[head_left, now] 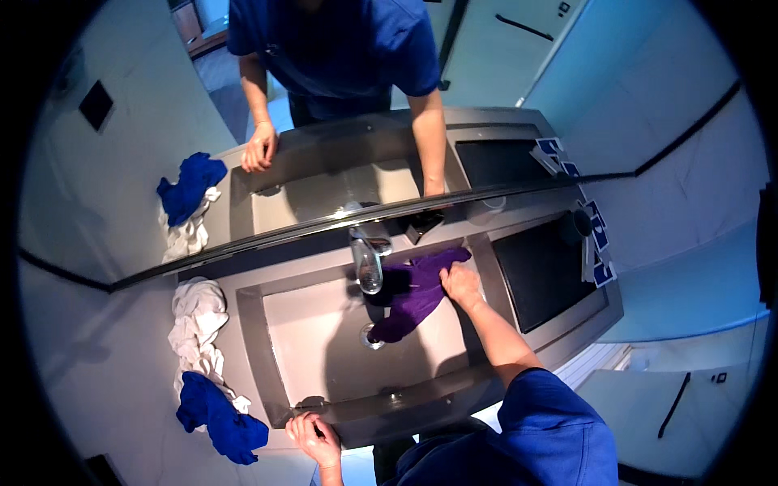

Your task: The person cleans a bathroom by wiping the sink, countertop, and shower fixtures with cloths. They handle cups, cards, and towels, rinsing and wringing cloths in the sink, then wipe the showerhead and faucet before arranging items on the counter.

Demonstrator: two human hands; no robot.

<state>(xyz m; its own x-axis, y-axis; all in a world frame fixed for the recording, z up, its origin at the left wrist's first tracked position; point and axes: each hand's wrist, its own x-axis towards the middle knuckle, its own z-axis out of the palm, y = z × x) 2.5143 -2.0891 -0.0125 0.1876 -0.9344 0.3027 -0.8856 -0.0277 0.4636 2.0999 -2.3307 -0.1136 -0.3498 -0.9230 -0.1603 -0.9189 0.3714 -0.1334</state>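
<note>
A purple cloth lies in the right part of the rectangular sink, one end beside the metal drain. My right hand has its curled fingers on the cloth's right edge; a firm hold is hard to make out. Above the cloth's left part is the chrome faucet. At the sink's front left corner my left hand rests by the rim, fingers loosely curled, with nothing seen in it. On the counter left of the sink, a white cloth and a blue cloth lie crumpled, touching.
Behind the sink a wide mirror reflects the person and the counter. A small black box-shaped object stands behind the faucet. On the right are a black mat, a dark cup and several blue-and-white cards.
</note>
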